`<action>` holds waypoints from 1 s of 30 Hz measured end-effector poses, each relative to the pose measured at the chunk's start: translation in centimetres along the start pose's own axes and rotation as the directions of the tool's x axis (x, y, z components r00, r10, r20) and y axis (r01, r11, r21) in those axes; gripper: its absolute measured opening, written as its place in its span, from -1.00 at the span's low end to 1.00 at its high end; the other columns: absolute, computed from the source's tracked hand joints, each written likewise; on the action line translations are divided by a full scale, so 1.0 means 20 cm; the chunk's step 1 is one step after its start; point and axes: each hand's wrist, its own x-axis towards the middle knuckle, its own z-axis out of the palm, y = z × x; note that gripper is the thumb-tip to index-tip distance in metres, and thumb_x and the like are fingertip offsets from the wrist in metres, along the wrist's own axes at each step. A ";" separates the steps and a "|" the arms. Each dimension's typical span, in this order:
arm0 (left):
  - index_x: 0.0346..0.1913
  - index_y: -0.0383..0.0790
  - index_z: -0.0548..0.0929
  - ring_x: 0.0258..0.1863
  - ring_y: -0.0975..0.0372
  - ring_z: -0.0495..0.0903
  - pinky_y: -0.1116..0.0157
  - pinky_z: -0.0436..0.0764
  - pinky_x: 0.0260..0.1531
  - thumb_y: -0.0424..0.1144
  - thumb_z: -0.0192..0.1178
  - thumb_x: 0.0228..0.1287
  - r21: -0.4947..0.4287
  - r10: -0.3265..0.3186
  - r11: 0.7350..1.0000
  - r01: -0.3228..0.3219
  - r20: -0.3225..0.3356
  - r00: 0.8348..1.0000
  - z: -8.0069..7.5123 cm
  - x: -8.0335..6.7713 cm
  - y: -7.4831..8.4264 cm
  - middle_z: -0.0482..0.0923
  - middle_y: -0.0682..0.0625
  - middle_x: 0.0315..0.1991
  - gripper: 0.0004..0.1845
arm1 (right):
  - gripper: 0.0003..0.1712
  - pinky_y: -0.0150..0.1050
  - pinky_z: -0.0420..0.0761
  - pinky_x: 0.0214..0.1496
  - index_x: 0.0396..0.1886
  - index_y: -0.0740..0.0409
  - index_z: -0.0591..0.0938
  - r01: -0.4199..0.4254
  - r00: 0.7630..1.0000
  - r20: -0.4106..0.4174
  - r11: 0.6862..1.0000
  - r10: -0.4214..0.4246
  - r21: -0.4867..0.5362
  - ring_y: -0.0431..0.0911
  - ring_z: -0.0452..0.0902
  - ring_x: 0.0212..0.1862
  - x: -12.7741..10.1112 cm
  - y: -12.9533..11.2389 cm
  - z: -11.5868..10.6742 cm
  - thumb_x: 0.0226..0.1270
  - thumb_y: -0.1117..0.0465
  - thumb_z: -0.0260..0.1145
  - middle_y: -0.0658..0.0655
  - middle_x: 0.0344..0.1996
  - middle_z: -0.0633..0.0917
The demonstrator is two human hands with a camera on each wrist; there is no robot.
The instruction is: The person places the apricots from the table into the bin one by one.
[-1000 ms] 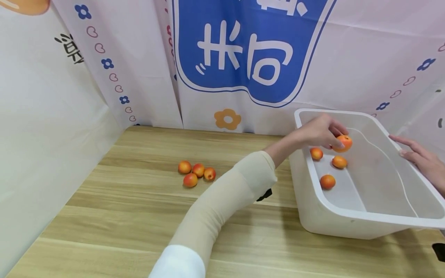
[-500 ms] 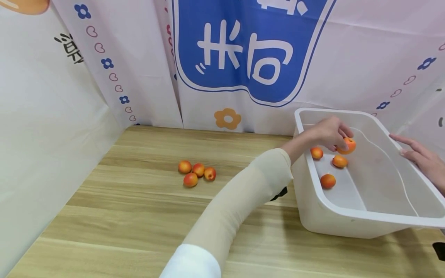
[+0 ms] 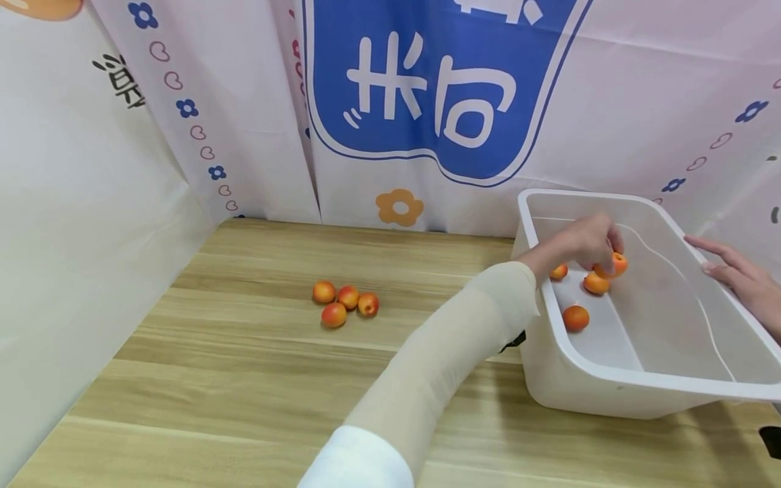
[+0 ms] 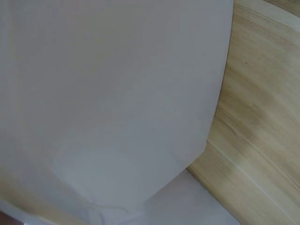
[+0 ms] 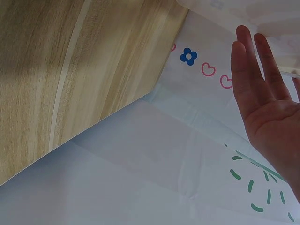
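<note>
While the left hand (image 3: 582, 240) grips an apricot (image 3: 616, 264) low inside the white tub (image 3: 610, 379) and the right hand (image 3: 741, 281) rests flat-fingered on its rim, three apricots (image 3: 575, 318) lie inside and four (image 3: 344, 303) remain on the surface (image 3: 244, 379).

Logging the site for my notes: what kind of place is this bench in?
Probably a staged recording booth, not a kitchen: printed fabric backdrops wall in a bare wooden table, holding only a white plastic tub and small orange fruits, possibly props.
</note>
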 end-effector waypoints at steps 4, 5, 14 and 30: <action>-0.03 -0.12 0.75 -0.41 0.31 0.54 0.52 0.62 -0.41 -0.47 0.40 0.29 0.067 -0.008 0.998 0.008 -0.002 1.000 0.02 0.01 0.00 0.61 0.13 -0.25 -0.75 | -0.31 -0.34 0.69 -0.53 0.40 -0.72 0.36 0.002 1.000 -0.004 1.000 -0.002 0.007 -0.39 0.65 -0.41 0.00 0.01 0.00 0.68 0.30 -0.08 -0.58 -0.20 0.57; -0.04 -0.12 0.75 -0.42 0.31 0.52 0.51 0.63 -0.41 -0.47 0.40 0.29 0.087 -0.011 0.996 0.011 -0.002 1.000 0.02 0.02 0.00 0.61 0.13 -0.25 -0.75 | -0.32 -0.33 0.69 -0.53 0.43 -0.70 0.35 0.001 1.000 -0.007 1.000 -0.001 -0.003 -0.39 0.65 -0.41 0.00 0.01 0.00 0.69 0.29 -0.08 -0.59 -0.20 0.56; -0.03 -0.03 0.77 -0.51 0.30 0.48 0.48 0.58 -0.51 -0.42 0.43 0.28 0.254 -0.063 0.965 0.067 -0.024 0.998 0.05 0.06 -0.01 0.62 0.18 -0.22 -0.73 | -0.33 -0.24 0.71 -0.53 0.53 -0.60 0.28 0.001 1.000 0.007 1.000 -0.001 -0.008 -0.34 0.68 -0.40 0.01 0.04 -0.01 0.70 0.26 -0.09 -0.55 -0.20 0.59; 0.16 -0.06 0.71 -0.09 0.36 0.55 0.58 0.54 -0.15 -0.46 0.36 0.32 0.280 0.009 0.960 -0.018 0.032 0.999 -0.05 0.02 -0.03 0.66 0.19 0.08 -0.60 | -0.33 -0.24 0.72 -0.54 0.62 -0.52 0.17 -0.016 1.000 0.005 0.998 0.016 -0.068 -0.41 0.64 -0.40 0.01 0.03 -0.01 0.72 0.21 -0.11 -0.62 -0.21 0.52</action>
